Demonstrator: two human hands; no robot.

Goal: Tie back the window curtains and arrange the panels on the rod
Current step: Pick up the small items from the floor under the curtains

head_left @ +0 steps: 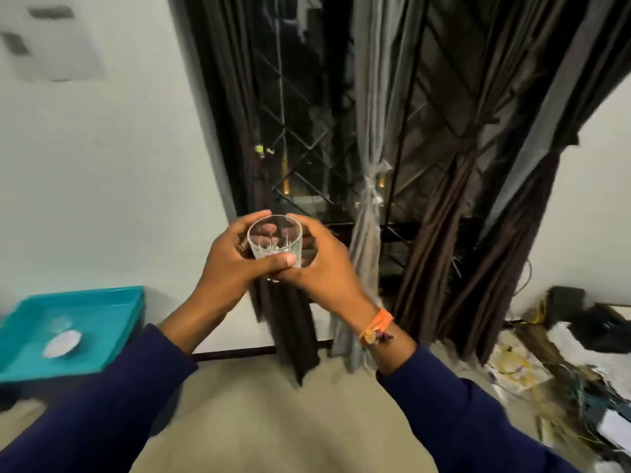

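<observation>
From the head camera, both hands meet in front of the window around a clear cut glass tumbler (275,241). The left hand (228,259) curls round its left side with the thumb laid across the lower front wall; the right hand (321,264) wraps the right side, fingers curled behind the rim. The tumbler is tilted, its open mouth turned up and toward the camera, and it looks empty.

The curtains hang behind the hands, their long axes running top to bottom. A grey sheer panel (370,138) at the window's middle is gathered into a narrow column and cinched by a pale knotted tie (372,187), flaring again below toward the floor. A dark brown panel (235,107) hangs along the left edge of the window. On the right, a second brown panel (485,186) leans toward the right at its top and appears bunched at mid height, though blur hides any tie.

A teal tray (112,322) sits low left; loose papers and cables (532,367) lie on the floor at right.
</observation>
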